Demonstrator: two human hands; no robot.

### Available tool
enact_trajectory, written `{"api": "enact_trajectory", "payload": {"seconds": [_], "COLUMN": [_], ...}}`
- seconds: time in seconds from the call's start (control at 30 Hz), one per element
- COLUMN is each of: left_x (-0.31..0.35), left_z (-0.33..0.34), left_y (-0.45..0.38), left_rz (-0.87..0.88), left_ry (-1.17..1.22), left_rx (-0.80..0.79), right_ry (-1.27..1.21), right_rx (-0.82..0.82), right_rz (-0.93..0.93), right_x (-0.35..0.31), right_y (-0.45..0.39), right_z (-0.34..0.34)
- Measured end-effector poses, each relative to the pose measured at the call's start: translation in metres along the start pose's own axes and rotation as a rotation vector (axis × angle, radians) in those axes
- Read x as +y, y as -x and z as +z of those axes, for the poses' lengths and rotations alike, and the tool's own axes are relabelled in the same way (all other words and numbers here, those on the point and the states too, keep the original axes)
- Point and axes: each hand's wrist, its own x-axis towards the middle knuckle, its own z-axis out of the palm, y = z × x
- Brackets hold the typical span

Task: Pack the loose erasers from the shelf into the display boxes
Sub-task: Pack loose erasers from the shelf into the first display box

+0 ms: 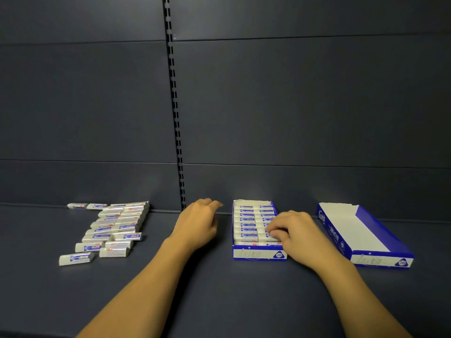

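My right hand (296, 234) in filled display box (256, 228), fingers (273, 231) curled on eraser in front row. Left hand (197, 223) beside box, relaxed, holding nothing. Loose erasers (109, 230) far left on shelf (219, 289). Risk: hard push buckles packed rows or slides box. Second box (363, 232) still vacant.

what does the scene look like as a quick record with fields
left hand: over the bare shelf, fingers loosely curled, holding nothing
right hand: fingers on an eraser in the near right corner of the full box
empty box: right of the full box
loose erasers: rows at the left
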Motion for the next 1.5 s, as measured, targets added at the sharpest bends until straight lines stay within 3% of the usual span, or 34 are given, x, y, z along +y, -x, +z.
{"api": "enact_trajectory", "payload": {"seconds": [0.13,0.27,0.37,0.5,0.73,0.93,1.5], "left_x": [0.0,-0.008,-0.021,-0.045,-0.095,-0.133,-0.259], "left_z": [-0.015,-0.039,-0.066,-0.1,-0.152,-0.182,-0.239], "left_y": [0.002,0.017,0.033,0.06,0.125,0.177,0.265], "left_rz": [0.054,-0.048,-0.19,-0.319,-0.462,-0.575,-0.534], "left_ry": [-0.197,-0.128,-0.027,-0.082,-0.214,-0.249,-0.208], "left_rx": [-0.061,-0.106,-0.074,-0.04,-0.114,-0.149,-0.227], "right_ry": [-0.052,-0.027,0.036,0.143,0.339,0.299,0.206], "right_rx": [0.116,0.126,0.026,-0.101,-0.204,-0.254,-0.227], "right_rz": [-0.004,-0.021,-0.056,-0.149,-0.265,-0.265,-0.193], "right_x": [-0.004,-0.017,-0.037,-0.068,-0.132,-0.194,-0.354], "right_y": [0.001,-0.005,-0.013,-0.024,-0.039,-0.043,-0.042], "right_z": [-0.002,-0.011,-0.014,-0.014,0.006,0.028,0.101]}}
